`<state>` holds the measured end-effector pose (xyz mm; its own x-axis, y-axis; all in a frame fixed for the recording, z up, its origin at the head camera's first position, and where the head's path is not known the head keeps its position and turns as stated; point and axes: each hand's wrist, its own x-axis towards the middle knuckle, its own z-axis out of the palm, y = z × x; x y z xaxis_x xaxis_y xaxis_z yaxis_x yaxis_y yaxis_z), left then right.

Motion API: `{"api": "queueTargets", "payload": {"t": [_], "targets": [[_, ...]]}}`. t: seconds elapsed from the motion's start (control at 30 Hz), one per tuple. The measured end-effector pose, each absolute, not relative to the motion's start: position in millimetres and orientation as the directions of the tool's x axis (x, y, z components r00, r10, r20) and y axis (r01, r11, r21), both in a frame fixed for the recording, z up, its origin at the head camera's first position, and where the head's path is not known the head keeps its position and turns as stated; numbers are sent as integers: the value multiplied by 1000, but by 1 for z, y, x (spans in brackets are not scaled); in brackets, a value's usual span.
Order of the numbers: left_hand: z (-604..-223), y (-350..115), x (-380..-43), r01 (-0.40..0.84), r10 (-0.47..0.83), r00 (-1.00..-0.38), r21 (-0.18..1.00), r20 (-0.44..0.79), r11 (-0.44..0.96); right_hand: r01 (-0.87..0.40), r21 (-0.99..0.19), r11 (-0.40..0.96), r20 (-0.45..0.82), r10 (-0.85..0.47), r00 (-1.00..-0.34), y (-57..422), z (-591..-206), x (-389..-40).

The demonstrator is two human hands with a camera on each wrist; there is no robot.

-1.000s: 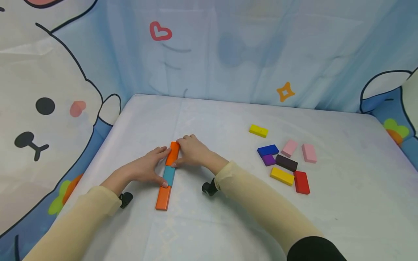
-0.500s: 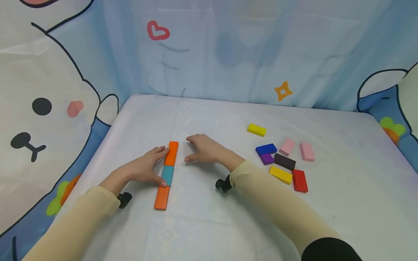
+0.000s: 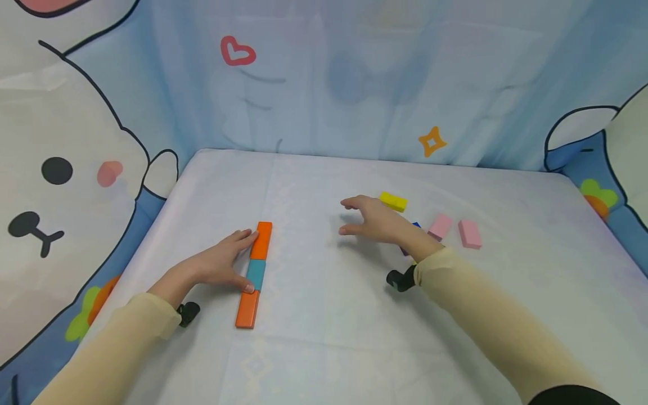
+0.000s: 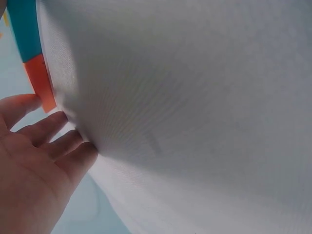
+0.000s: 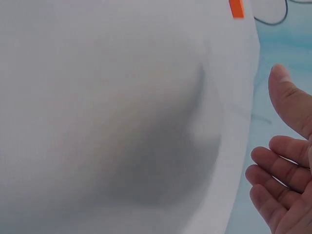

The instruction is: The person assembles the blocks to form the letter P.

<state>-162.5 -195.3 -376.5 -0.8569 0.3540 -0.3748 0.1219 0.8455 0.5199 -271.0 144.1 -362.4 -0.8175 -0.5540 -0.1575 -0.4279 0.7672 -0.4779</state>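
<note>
Three blocks lie end to end in a line on the white cloth: an orange block [image 3: 261, 241], a teal block [image 3: 256, 274] and a second orange block [image 3: 247, 309] nearest me. My left hand [image 3: 215, 261] rests along the left side of this row, thumb at the joint of the teal and near orange blocks. In the left wrist view its extended fingertips [image 4: 58, 117] reach the far orange block's end [image 4: 41, 83]. Over the cloth, my right hand [image 3: 382, 222] is empty, fingers loosely spread, as the right wrist view also shows.
A yellow block [image 3: 393, 201] lies just beyond the right hand. Two pink blocks [image 3: 440, 227] [image 3: 470, 234] are to its right. A blue block [image 3: 417, 224] shows only slightly; the right hand and sleeve cover other blocks. A printed curtain [image 3: 304, 84] hangs behind the table.
My right hand has left the far orange block and moved right, now in front of the loose blocks. My left hand stays beside the row, which keeps its arrangement.
</note>
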Motion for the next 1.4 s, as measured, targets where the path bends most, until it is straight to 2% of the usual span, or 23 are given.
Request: {"api": "queueTargets", "payload": {"t": [0.2, 0.43, 0.57, 0.9, 1.4], "targets": [[-380, -197, -162, 124, 353, -858, 519, -372, 846, -378, -458, 804, -159, -493, -855, 181, -360, -285], [-380, -197, -163, 118, 348, -859, 517, -375, 848, -238, -441, 865, -212, -358, -909, 213, -365, -304], [-379, -196, -162, 111, 341, -860, 513, -380, 851, -198, -415, 888, -230, -313, -921, 223, -371, -311], [-379, -196, -163, 121, 344, -862, 510, -371, 852, -197, -391, 899, -247, -309, -919, 227, -373, -313], [-378, -196, -162, 112, 342, -860, 513, -378, 851, -227, -473, 851, -270, -385, -882, 221, -373, -305]]}}
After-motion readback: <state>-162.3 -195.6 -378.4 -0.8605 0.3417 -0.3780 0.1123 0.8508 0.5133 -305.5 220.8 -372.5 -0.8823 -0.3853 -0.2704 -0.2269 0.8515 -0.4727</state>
